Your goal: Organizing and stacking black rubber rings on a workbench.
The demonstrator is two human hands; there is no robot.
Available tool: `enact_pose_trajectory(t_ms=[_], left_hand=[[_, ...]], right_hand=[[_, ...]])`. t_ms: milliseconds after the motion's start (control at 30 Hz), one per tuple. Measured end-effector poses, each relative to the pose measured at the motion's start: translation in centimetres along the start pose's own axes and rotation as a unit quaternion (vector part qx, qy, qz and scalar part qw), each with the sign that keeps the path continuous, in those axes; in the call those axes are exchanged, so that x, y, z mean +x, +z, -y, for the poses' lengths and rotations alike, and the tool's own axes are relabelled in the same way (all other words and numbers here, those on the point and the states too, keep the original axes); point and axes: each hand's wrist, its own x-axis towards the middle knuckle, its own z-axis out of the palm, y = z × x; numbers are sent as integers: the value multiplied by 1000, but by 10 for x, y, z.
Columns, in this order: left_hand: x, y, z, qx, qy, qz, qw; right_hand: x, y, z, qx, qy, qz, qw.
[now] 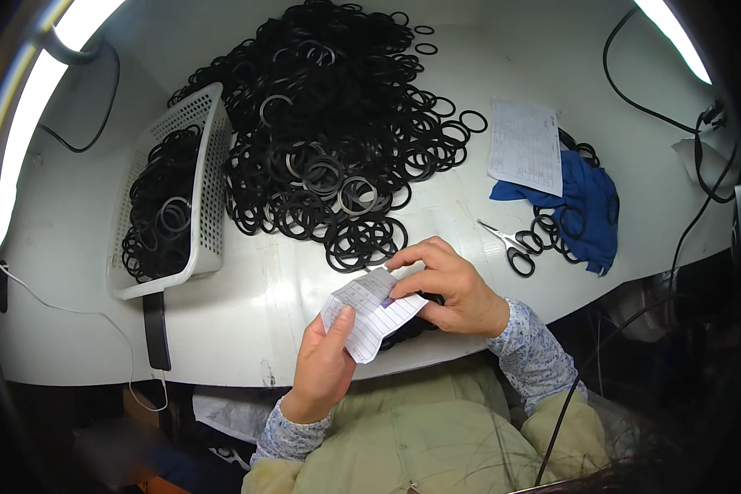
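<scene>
A big heap of black rubber rings (329, 140) covers the white table (247, 313) at twelve o'clock, with a white perforated plastic basket (210, 173) of rings at ten o'clock. At six o'clock, the right hand (449, 288) and left hand (325, 362) pinch a small folded lined paper slip (372, 313) between thumb and fingertips, at the table's near edge; steel scissors (512, 245) lie at three o'clock.

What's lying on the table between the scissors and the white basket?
In the head view, between the scissors and the basket lies the big pile of black rubber rings.
</scene>
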Motion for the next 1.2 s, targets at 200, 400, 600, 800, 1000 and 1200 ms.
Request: enact_pose_trajectory(t_ms=[200, 400, 600, 800, 1000, 1200], left_hand=[[-1, -12, 6, 3, 35, 97, 995], [-3, -5, 14, 178, 189, 103, 960], [6, -7, 22, 248, 194, -44, 948], [11, -8, 14, 186, 166, -75, 966], [14, -10, 10, 185, 143, -86, 969], [10, -9, 10, 168, 145, -37, 974]], right_hand=[[1, 3, 3, -13, -10, -25, 1000], [2, 6, 7, 14, 15, -45, 999], [-2, 19, 8, 75, 70, -58, 993], [6, 28, 23, 193, 176, -85, 962], [6, 34, 10, 175, 179, -49, 967], [10, 36, 18, 88, 192, -86, 974]])
